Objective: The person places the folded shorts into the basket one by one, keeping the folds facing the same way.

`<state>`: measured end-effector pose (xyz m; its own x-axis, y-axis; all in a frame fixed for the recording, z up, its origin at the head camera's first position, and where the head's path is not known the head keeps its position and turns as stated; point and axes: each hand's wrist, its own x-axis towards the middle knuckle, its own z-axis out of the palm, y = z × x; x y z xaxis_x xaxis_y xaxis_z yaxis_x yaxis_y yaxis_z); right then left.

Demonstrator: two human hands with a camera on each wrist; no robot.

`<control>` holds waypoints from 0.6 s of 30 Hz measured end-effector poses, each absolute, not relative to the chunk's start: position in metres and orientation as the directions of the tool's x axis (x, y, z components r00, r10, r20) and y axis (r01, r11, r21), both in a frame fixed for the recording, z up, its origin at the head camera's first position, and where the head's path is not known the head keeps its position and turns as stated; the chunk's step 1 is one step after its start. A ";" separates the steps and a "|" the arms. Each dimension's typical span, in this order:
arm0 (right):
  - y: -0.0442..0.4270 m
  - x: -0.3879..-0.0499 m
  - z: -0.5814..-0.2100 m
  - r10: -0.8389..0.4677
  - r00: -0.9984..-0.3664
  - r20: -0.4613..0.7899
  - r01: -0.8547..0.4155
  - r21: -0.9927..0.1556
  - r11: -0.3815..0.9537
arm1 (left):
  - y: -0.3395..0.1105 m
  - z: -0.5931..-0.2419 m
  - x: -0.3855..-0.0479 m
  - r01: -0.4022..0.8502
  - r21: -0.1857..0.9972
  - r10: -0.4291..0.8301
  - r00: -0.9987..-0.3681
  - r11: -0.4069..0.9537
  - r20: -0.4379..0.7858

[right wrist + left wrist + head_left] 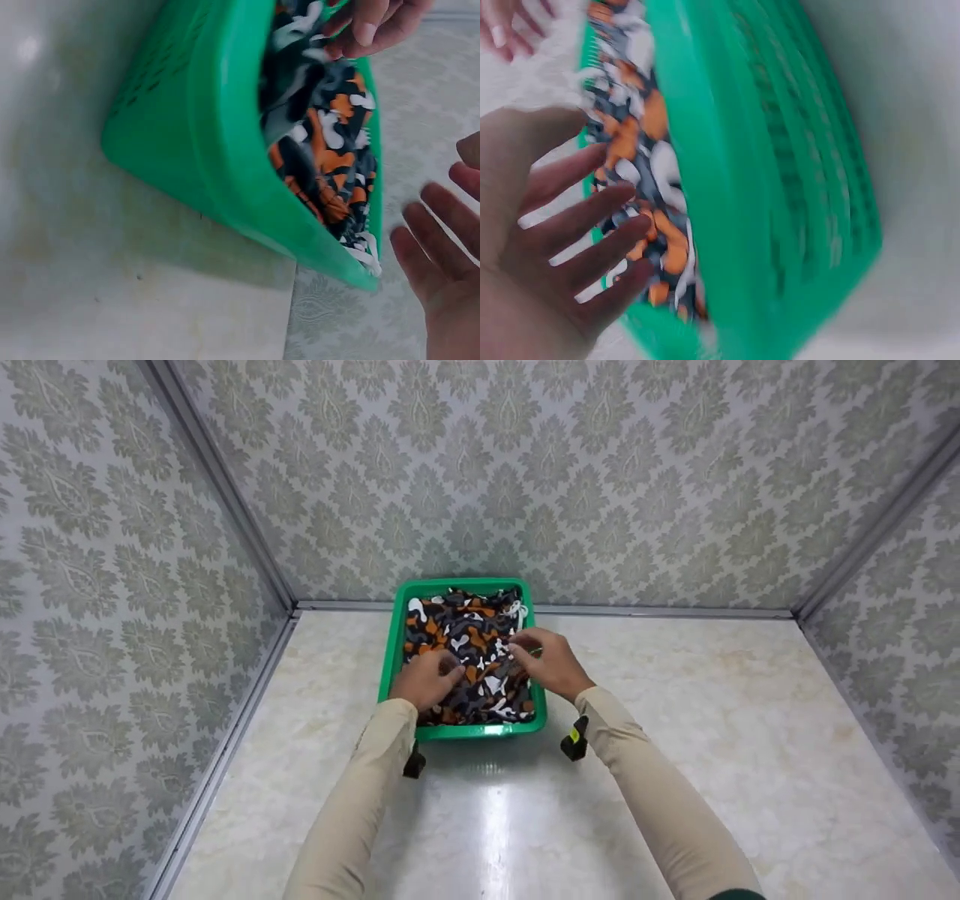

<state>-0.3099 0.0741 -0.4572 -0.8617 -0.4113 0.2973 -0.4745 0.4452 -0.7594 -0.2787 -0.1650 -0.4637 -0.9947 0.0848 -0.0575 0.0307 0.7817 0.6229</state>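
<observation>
A green plastic basket [480, 730] stands against the back wall, filled with a camouflage-patterned cloth [472, 641] in black, grey, orange and white. Over the basket's left part hovers my left hand [427, 679]; in the left wrist view its fingers [592, 247] are spread and loosely bent, holding nothing. My right hand [551, 660] is above the basket's right rim, and the right wrist view shows its fingers [442, 240] apart with nothing between them. A white drawstring [517, 611] lies on the cloth at the far right corner.
The basket rests on a pale marbled surface [675, 735]. Patterned wall panels [487, 472] rise behind and at both sides, with grey metal strips [360, 605] along their edges. A small dark device [574, 739] hangs at the right wrist, another [414, 761] at the left.
</observation>
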 end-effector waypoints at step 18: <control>0.192 -0.322 -0.479 -0.221 -0.933 0.283 -0.320 -0.376 0.869 | -0.151 -0.466 -0.307 0.157 0.465 0.099 -0.984 0.871 0.148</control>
<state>-0.3219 0.1922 -0.4790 -0.9332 -0.2212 0.2833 -0.3203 0.8694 -0.3762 -0.3073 -0.1507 -0.4659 -0.9841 0.0985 0.1478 0.1570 0.8714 0.4648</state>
